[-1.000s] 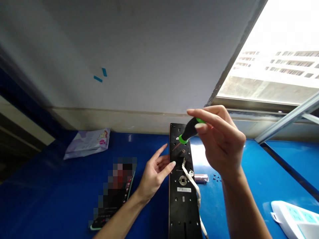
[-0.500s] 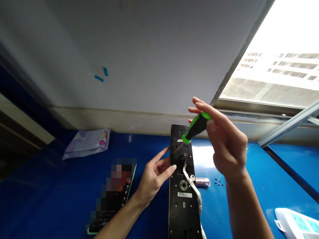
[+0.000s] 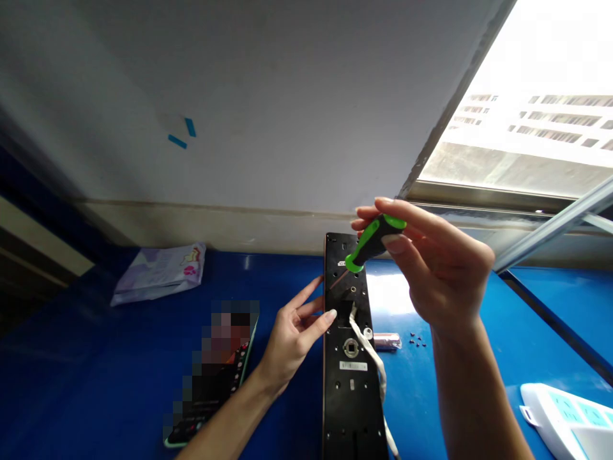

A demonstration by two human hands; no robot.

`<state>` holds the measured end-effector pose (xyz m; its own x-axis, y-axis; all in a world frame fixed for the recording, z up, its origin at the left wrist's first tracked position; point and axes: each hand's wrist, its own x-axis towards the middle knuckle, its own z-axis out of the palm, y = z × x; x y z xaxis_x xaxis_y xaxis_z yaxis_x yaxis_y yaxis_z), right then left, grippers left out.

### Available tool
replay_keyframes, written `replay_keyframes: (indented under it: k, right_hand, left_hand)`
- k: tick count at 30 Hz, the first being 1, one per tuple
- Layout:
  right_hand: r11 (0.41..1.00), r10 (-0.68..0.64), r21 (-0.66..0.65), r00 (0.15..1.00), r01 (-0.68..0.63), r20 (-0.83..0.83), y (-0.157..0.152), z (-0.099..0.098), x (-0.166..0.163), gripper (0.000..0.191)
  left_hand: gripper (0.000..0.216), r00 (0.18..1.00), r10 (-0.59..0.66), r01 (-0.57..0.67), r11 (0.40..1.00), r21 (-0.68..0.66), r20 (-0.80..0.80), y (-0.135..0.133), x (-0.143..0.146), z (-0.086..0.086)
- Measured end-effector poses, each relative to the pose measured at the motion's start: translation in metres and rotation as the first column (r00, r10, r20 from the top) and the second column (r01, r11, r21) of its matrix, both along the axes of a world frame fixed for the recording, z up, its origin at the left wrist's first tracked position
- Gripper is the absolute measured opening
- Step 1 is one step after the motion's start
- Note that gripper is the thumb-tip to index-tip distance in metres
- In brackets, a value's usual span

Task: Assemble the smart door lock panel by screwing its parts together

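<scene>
A long black lock panel (image 3: 352,390) lies lengthwise on the blue table (image 3: 96,358), with a white cable (image 3: 371,351) trailing from its middle. My right hand (image 3: 431,268) is closed round a green and black screwdriver (image 3: 371,244), whose thin shaft slants down to the panel's upper left part. My left hand (image 3: 294,335) rests at the panel's left edge, fingers stretched out, fingertips touching the edge and holding nothing.
A phone (image 3: 215,377) lies left of my left forearm. A pale printed packet (image 3: 156,273) sits at the back left by the wall. Several tiny screws (image 3: 417,342) and a small pinkish cylinder (image 3: 385,342) lie right of the panel. A white power strip (image 3: 569,421) is at the lower right.
My right hand has turned the screwdriver handle between its fingers, rising slightly and coming back down. My left hand stays at the panel's edge.
</scene>
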<state>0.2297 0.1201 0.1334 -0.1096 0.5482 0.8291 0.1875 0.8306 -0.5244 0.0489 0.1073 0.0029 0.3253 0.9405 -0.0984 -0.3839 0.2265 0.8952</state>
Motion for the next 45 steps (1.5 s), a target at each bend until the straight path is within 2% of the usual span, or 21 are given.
replay_keyframes:
  k: [4,6,7,10,12,16,18,23,25,29,31,34,35,36,41,43,45]
  right_hand:
    - [0.960,-0.253,0.116,0.967,0.254,-0.022,0.001,0.000,0.000,0.034]
    - [0.946,-0.304,0.119,0.953,0.301,0.006,0.000,0.001,0.000,0.024]
    - [0.958,-0.273,0.102,0.961,0.269,0.030,-0.001,0.001,0.000,0.025]
    - [0.998,-0.069,0.015,0.995,0.068,0.076,-0.004,0.003,-0.001,0.039]
    - [1.000,-0.013,-0.005,0.999,0.013,0.049,-0.005,0.003,-0.003,0.040]
    - [0.975,-0.207,0.082,0.978,0.206,0.002,-0.005,0.003,-0.007,0.037]
    - [0.963,-0.253,0.098,0.967,0.250,0.022,-0.005,0.004,-0.006,0.035]
    - [0.999,-0.003,-0.046,0.994,0.008,0.114,-0.009,0.004,-0.004,0.049]
    - [0.998,-0.046,-0.034,0.996,0.049,0.078,-0.009,0.003,-0.005,0.044]
    - [0.960,-0.276,0.067,0.960,0.273,0.053,-0.006,0.002,-0.006,0.034]
    - [0.974,-0.224,0.048,0.972,0.221,0.069,-0.005,0.002,-0.005,0.035]
    - [0.998,0.017,-0.061,0.996,-0.011,0.087,-0.008,0.002,-0.002,0.049]
    - [0.996,0.050,-0.076,0.996,-0.044,0.076,-0.009,0.002,-0.002,0.050]
    - [0.997,0.044,-0.073,0.997,-0.039,0.063,-0.009,0.001,-0.002,0.050]
    - [0.989,-0.146,0.036,0.989,0.145,0.031,-0.008,0.001,-0.014,0.045]
    - [0.987,-0.155,0.037,0.987,0.154,0.035,-0.008,0.001,-0.019,0.042]
    - [0.994,-0.106,-0.008,0.993,0.107,0.050,-0.011,0.001,-0.022,0.043]
  left_hand:
    - [0.091,1.000,0.003,-0.003,1.000,-0.002,0.004,-0.001,0.000,0.002]
    - [0.091,1.000,0.004,-0.004,1.000,-0.006,0.004,-0.001,0.000,0.002]
    - [0.092,1.000,0.003,-0.003,1.000,-0.006,0.004,-0.001,0.000,0.002]
    - [0.093,1.000,0.006,-0.006,1.000,-0.001,0.004,0.000,0.000,0.001]
    - [0.094,1.000,0.006,-0.006,1.000,-0.003,0.000,0.000,0.000,0.000]
    - [0.095,1.000,0.006,-0.006,1.000,-0.004,0.000,0.000,0.001,-0.001]
    - [0.094,1.000,0.004,-0.004,1.000,0.001,0.008,0.000,0.001,-0.001]
    - [0.091,1.000,0.015,-0.015,1.000,0.008,0.013,-0.001,0.001,0.000]
    - [0.091,1.000,0.021,-0.021,1.000,0.002,0.008,-0.001,0.001,0.000]
    - [0.093,1.000,0.013,-0.013,1.000,0.006,0.001,-0.001,0.001,-0.001]
    - [0.094,1.000,0.004,-0.004,1.000,0.010,0.004,0.000,0.000,-0.002]
    - [0.095,1.000,-0.005,0.005,1.000,0.014,0.016,0.000,0.000,-0.002]
    - [0.095,1.000,-0.003,0.003,1.000,0.014,0.019,-0.001,0.000,-0.002]
    - [0.094,1.000,0.000,-0.001,1.000,0.014,0.021,-0.001,0.000,-0.002]
    - [0.092,1.000,0.013,-0.013,1.000,0.015,0.012,-0.001,0.001,-0.003]
    - [0.093,1.000,0.022,-0.022,1.000,0.020,0.012,-0.001,0.002,-0.004]
    - [0.095,1.000,0.026,-0.026,0.999,0.025,0.015,0.000,0.002,-0.004]
